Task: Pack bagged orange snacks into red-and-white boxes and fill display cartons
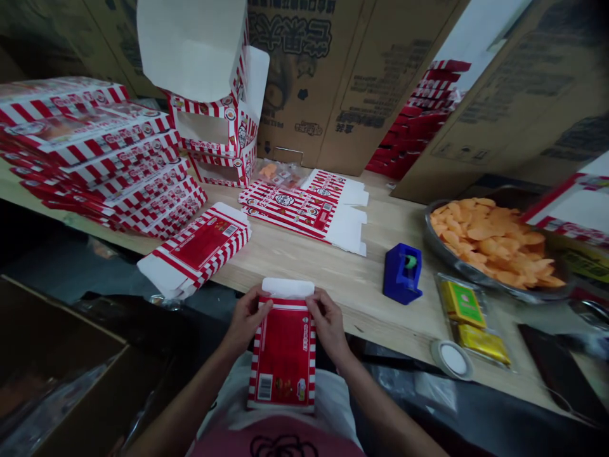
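Observation:
A red box with red-and-white striped sides [285, 355] rests against my lap, its white end flap sticking up at the far end. My left hand [247, 317] grips the box's upper left corner, thumb on the red face. On the opposite corner, my right hand [329, 320] pinches the edge the same way. Another striped box [204, 244] lies on the table ahead to the left, with its white flaps toward me. Flat, unfolded striped cartons [295, 206] are spread on the table beyond my hands.
Packed striped boxes [118, 152] are stacked at the left, beside upright open boxes [209, 127]. To the right stand a blue tape dispenser [400, 276], a tape roll [451, 359], yellow packets [469, 311] and a metal bowl [435, 238] of orange pieces. Large brown cartons [352, 70] line the back.

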Demonstrator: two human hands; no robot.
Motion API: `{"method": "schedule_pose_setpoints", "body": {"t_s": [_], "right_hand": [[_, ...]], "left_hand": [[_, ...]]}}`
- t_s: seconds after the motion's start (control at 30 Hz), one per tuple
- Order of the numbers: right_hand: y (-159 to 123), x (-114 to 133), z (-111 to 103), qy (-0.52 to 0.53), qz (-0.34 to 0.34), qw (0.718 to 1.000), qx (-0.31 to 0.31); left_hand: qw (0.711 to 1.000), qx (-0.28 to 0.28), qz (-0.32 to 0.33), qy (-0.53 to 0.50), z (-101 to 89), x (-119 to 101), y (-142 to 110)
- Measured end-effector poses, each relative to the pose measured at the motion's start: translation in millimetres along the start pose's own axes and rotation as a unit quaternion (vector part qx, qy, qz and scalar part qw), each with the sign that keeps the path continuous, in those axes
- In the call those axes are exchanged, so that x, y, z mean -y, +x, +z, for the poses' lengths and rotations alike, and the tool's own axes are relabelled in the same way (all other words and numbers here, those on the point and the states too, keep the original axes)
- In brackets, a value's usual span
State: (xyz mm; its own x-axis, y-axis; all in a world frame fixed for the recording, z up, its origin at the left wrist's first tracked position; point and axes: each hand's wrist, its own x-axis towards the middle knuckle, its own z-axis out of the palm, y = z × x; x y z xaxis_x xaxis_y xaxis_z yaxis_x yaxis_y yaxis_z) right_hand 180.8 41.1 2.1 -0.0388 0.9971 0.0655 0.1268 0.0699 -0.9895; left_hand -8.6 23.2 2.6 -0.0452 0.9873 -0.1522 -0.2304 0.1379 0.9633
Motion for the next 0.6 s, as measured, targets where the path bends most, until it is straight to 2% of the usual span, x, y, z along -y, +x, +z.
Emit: {"method": "schedule_pose_setpoints", "body": {"t_s": [0.13, 0.23, 0.3, 0.37, 0.47, 0.6], "right_hand": [[9, 4, 3, 0.049, 0.005, 0.998, -0.029], [12, 6, 2, 0.085, 0.019, 0.996, -0.003], [12, 8, 0, 0.071, 0.012, 0.996, 0.047], [12, 10, -3, 0.056, 0.005, 0.994, 0.091], [11, 16, -7, 0.036, 0.003, 0.991, 0.126], [15, 23, -8, -0.013, 0.007, 0.989, 0.144]], "left_hand": [[0.997, -0.068, -0.01, -0.046, 10.5, -7, 9], [0.994, -0.08, -0.007, -0.07, 9.3, -11, 12], [0.997, -0.045, 0.008, -0.061, 2.6, -13, 13], [0.999, 0.025, 0.021, -0.019, -7.2, -15, 14], [0.991, 0.11, 0.045, 0.062, -20.7, -21, 15], [0.977, 0.135, 0.057, 0.154, -27.2, -28, 15]]}}
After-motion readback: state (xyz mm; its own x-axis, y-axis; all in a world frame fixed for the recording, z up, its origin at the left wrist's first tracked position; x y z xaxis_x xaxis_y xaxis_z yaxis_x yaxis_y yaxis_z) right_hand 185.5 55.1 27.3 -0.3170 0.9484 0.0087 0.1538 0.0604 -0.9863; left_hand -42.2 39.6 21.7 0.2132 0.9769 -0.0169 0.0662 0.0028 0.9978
